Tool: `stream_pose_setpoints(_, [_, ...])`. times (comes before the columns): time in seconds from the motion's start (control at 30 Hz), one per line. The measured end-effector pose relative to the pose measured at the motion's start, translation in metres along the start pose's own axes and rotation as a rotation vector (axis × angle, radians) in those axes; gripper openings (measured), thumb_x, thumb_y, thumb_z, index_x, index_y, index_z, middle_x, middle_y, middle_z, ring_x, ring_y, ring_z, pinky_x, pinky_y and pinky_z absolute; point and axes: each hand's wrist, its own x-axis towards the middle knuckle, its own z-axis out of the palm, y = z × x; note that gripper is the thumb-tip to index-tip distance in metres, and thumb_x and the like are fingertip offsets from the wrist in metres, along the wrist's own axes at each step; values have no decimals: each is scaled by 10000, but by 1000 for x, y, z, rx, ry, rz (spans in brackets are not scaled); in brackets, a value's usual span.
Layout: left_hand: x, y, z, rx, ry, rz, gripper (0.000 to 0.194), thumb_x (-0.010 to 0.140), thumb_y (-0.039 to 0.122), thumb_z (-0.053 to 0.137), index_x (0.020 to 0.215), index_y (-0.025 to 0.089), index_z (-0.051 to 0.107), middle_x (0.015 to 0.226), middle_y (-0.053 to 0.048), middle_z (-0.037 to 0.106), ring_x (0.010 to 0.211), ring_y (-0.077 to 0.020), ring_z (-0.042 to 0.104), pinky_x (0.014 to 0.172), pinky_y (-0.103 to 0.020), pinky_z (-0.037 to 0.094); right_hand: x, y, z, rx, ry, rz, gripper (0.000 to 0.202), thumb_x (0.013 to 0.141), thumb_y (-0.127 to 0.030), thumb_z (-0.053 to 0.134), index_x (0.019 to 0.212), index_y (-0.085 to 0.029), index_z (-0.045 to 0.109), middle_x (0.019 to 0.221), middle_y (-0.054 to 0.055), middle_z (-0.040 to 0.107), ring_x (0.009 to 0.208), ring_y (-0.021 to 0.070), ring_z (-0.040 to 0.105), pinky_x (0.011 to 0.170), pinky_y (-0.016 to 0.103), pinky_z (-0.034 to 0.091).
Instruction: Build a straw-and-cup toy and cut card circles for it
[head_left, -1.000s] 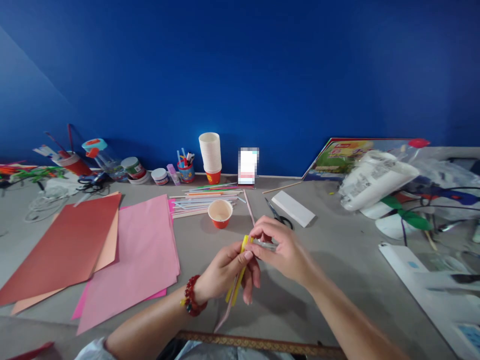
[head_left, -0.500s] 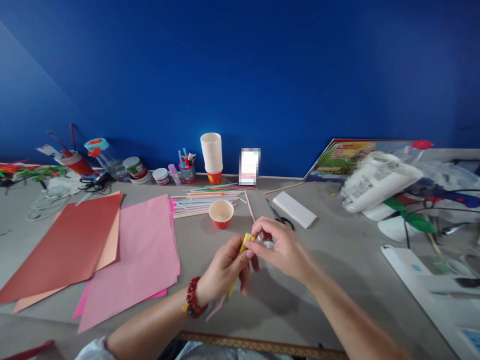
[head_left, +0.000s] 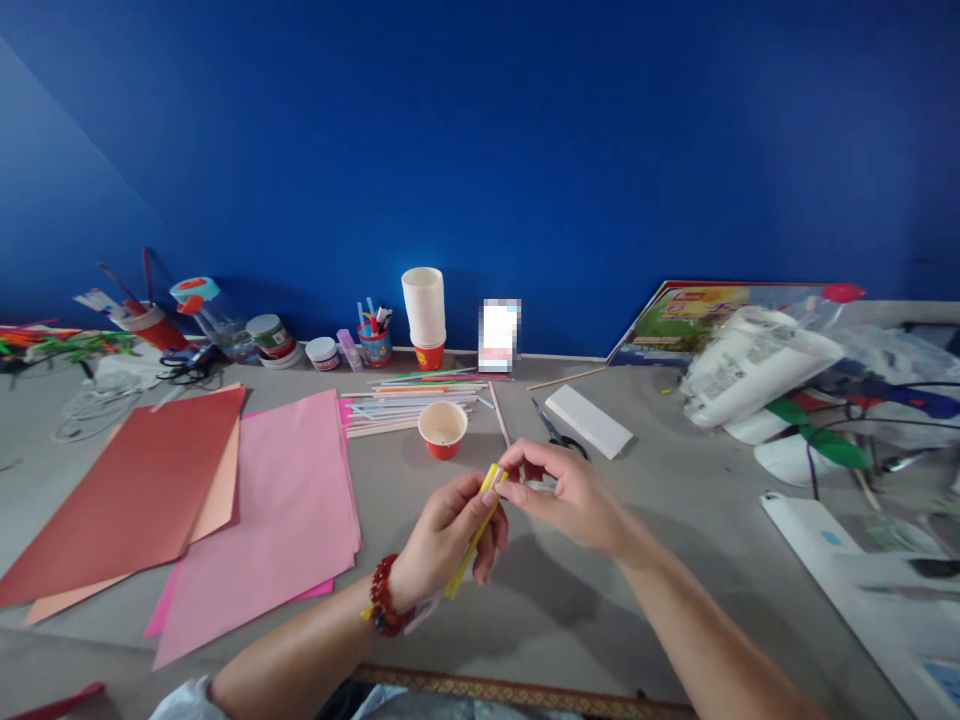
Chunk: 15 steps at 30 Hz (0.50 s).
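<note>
My left hand (head_left: 442, 530) is closed around a small bundle of yellow straws (head_left: 463, 570), held at a slant above the table. A pale pinkish strip (head_left: 425, 613) shows below that hand, beside the beaded bracelet. At the bundle's upper end, the thumb and fingers of my right hand (head_left: 574, 495) are pinched on the tips, where a pale piece lies between the yellow ones. Something clear is partly hidden behind my right fingers. A red and white paper cup (head_left: 442, 449) stands just beyond my hands, and black-handled scissors (head_left: 574, 444) lie past my right hand.
Loose straws (head_left: 405, 407) are spread behind the cup. Pink paper (head_left: 277, 510) and red paper (head_left: 142, 490) lie to the left. A stack of paper cups (head_left: 424, 310) stands by the blue wall. A folded white card (head_left: 589, 420) and plastic bags (head_left: 765, 365) are on the right.
The yellow bundle has turned slightly, and more of its lower end shows beneath my left hand. My right fingers have shifted slightly at its top.
</note>
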Motion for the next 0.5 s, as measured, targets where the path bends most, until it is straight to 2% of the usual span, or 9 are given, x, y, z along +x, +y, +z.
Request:
stream_pose_setpoints(0.2, [-3, 8, 4, 95, 23, 32, 280, 964, 460, 480, 1018, 186, 450, 662, 27, 639, 300, -20, 440, 313, -119, 257, 0, 1, 2, -41, 40, 10, 129, 920, -329, 610, 852, -221, 626, 828, -16, 666, 762, 143, 578, 702, 250, 429])
stream_pose_setpoints(0.3, [-3, 10, 5, 178, 23, 49, 275, 985, 439, 442, 1010, 169, 487, 750, 0, 651, 346, -21, 503, 340, -125, 292, -1, 1, 3, -67, 44, 25, 119, 916, -323, 614, 851, -224, 623, 823, -22, 674, 759, 140, 590, 688, 245, 426])
stream_pose_setpoints(0.5, [-2, 4, 3, 184, 29, 46, 298, 987, 447, 426, 998, 159, 503, 717, -2, 643, 398, -62, 580, 384, -148, 386, 1, 0, 5, -75, 62, 43, 153, 916, -351, 615, 838, -222, 639, 808, -21, 694, 742, 139, 603, 661, 241, 421])
